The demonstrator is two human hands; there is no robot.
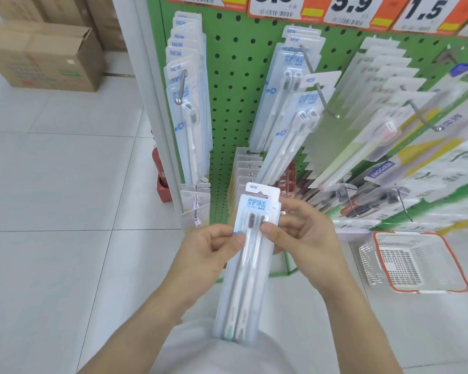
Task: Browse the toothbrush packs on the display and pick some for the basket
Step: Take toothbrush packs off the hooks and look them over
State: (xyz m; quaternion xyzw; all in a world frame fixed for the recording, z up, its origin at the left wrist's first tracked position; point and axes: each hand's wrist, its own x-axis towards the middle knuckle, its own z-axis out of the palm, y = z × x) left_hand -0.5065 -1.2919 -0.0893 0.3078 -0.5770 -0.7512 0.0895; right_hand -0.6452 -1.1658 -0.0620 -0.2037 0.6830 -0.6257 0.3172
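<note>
A long clear toothbrush pack (243, 282) with two white brushes and a blue-and-white header stands upright in front of me. My left hand (208, 252) pinches its left edge near the brush heads. My right hand (300, 233) grips its right edge, thumb on the front. Behind it, the green pegboard display (235, 85) carries rows of similar packs on metal hooks (295, 125). A white basket with a red rim (416, 263) sits on the floor at the right, below the display; nothing shows inside it.
Price tags (354, 9) line the top of the display. More packs (187, 109) hang on its left side. Cardboard boxes (46, 55) are stacked on the white tiled floor at the far left. A red object (161, 179) stands beside the display's base.
</note>
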